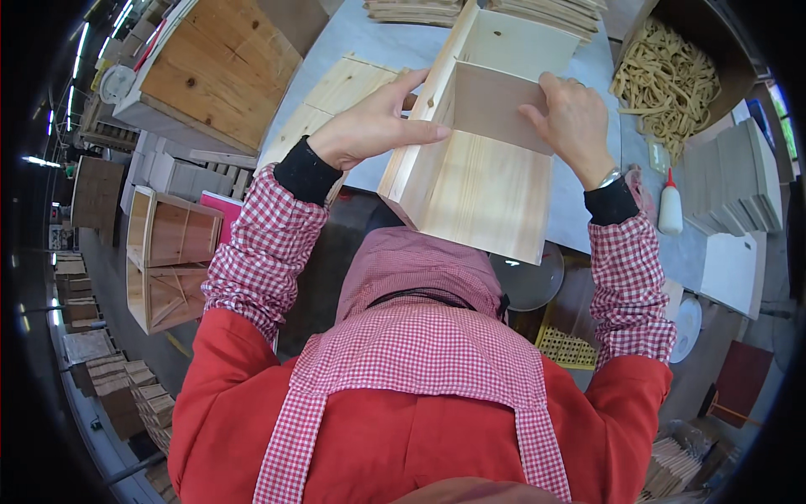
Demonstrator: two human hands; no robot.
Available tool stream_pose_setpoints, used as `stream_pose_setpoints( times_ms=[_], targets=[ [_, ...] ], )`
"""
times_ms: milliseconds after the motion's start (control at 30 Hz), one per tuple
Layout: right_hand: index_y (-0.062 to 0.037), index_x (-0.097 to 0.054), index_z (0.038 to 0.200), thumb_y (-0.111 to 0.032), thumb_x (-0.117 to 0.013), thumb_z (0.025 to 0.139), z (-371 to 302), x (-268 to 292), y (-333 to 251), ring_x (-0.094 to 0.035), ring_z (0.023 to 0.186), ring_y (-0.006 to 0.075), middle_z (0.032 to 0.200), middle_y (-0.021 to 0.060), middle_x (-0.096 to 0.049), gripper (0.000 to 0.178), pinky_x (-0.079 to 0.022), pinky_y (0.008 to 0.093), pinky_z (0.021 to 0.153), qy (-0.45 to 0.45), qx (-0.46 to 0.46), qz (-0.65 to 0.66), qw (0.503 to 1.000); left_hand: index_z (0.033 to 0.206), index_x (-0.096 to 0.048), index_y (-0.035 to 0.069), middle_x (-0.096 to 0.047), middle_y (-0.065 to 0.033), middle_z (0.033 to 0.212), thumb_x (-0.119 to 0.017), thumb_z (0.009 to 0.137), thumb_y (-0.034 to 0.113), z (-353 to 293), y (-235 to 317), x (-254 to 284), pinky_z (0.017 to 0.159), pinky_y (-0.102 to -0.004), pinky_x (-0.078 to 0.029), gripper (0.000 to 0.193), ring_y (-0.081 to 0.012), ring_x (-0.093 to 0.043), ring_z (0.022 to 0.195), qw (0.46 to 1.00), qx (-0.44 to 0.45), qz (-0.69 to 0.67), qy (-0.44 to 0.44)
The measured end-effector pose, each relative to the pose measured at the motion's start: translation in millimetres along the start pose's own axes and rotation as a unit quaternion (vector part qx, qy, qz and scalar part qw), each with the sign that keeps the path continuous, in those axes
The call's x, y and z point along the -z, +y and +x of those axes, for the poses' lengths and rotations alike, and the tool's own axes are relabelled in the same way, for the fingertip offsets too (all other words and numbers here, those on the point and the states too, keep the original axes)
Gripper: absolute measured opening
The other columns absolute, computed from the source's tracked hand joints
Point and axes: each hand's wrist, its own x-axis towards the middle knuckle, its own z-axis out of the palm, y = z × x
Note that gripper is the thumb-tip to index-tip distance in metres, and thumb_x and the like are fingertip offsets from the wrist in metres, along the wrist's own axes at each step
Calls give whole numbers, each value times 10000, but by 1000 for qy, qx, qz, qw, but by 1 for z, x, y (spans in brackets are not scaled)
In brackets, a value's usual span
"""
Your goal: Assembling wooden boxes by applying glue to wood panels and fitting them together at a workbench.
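- You hold a wooden box [478, 160] up over the grey table [382, 42], in front of you.
- Your left hand [374, 126] grips the left wall of the box, with the thumb lying along its side.
- Your right hand [571, 118] grips the brown board inside the box, with the fingers hooked over its top edge.
- The box is made of pale wood and is open on top.
- Flat wooden boards [336, 97] lie on the table, just left of the box.
- A white glue bottle [670, 206] with a red tip stands on the right.
- A cardboard box of thin wood sticks [667, 80] sits far right.
- More wooden boxes [172, 252] stand on the floor at your left.
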Motion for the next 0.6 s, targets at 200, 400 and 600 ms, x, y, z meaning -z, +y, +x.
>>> stream_pose_setpoints(
  times_ms=[200,400,600],
  targets=[
    [-85,-598,824,-289,-817,728,4,-2,-1,-672,731,272,740,76,-682,314,-518,412,644,-2,-10,-9,1000,1558,-298,14,-548,-168,1382,-781,857,229,-4,2,0,1068,-367,-436,878,-255,-526,1285,1000,17,-12,0],
    [-82,-597,823,-277,-814,727,3,3,-7,-671,731,273,734,83,-679,307,-518,407,646,-1,-2,-5,1000,1567,-278,10,-537,-152,1411,-754,888,177,-6,5,0,1080,-339,-424,846,-216,-529,1283,1000,13,-13,-8],
    [-81,-598,824,-266,-809,729,4,-4,-3,-669,730,286,731,89,-673,296,-515,418,647,-5,5,9,1000,1577,-258,6,-500,-142,1460,-743,893,138,-6,3,1,1127,-327,-371,848,-197,-484,1335,1000,14,-20,-19]
  ],
)
